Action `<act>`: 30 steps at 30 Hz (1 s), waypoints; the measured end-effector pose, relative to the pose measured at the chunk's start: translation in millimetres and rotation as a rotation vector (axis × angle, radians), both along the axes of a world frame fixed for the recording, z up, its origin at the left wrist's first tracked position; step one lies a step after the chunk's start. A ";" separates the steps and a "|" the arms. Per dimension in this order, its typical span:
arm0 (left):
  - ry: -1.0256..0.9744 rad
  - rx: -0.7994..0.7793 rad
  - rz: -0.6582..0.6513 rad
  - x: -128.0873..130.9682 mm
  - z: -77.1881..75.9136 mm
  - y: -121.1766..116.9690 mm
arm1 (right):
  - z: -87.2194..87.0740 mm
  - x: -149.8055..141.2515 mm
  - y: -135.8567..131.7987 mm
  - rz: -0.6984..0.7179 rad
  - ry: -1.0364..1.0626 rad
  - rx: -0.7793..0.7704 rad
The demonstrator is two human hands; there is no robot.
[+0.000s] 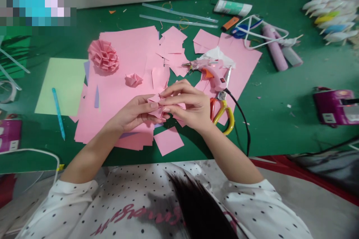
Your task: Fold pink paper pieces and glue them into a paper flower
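Note:
Between my two hands is a small folded pink paper piece (157, 111), partly hidden by the fingers. My left hand (137, 111) pinches it from the left, thumb on top. The fingertips of my right hand (188, 101) press on its upper and right side. Just beyond my hands, a small folded pink paper bud (134, 79) lies on a stack of pink paper (112, 119). A larger pleated pink paper flower (103, 56) sits at the stack's upper left. Nearer to me lies a pink paper square (169, 141).
Right of my hands are a pink glue gun (214, 74) with a black cord and yellow-handled scissors (224, 116). Clear glue sticks (179, 18) lie at the back. A blue pen (58, 114) rests partly on light green paper (60, 82). A purple box (335, 106) stands at right.

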State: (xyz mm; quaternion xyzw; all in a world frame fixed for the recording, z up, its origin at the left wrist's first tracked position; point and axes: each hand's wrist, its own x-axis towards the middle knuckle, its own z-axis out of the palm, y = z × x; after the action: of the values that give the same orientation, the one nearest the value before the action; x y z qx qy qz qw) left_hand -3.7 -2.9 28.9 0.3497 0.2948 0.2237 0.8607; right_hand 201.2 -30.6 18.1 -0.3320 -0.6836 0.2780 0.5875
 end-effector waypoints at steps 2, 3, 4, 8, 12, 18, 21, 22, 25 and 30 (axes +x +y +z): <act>0.013 -0.001 -0.024 -0.3 1.2 -0.3 | -0.4 0.4 0.5 0.010 -0.007 0.018; 0.022 0.001 -0.035 -0.4 1.6 -0.3 | -0.3 0.5 0.8 0.006 -0.023 0.030; 0.031 0.001 -0.044 -0.5 1.7 -0.2 | 0.0 0.6 1.0 -0.001 -0.043 0.042; 0.060 -0.002 -0.042 -0.3 0.4 1.0 | 1.3 -0.2 1.2 -0.030 -0.065 0.076; 0.082 0.007 -0.028 -0.4 -0.6 1.7 | 0.6 -2.0 -0.2 -0.054 -0.043 0.071; 0.114 0.017 -0.009 -1.9 -1.4 2.0 | -1.0 -2.6 -2.3 -0.085 -0.059 0.056; 0.106 0.010 -0.019 -2.2 -0.7 2.4 | -0.3 -3.5 -2.2 -0.082 -0.048 0.072; 0.105 0.006 -0.020 -2.4 -0.3 2.5 | 0.0 -3.9 -2.0 -0.077 -0.037 0.082; 0.121 0.003 -0.021 -3.1 0.0 2.6 | 0.5 -4.8 -1.2 -0.077 -0.025 0.080; 0.109 0.072 0.045 -2.3 -1.9 1.8 | -1.0 -3.8 0.2 -0.153 -0.021 -0.020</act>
State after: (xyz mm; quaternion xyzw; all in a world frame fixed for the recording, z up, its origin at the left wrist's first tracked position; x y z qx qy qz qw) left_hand -5.9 -1.1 26.9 0.3856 0.3405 0.2341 0.8250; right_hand 197.4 -30.3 17.2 -0.3921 -0.6595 0.2358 0.5965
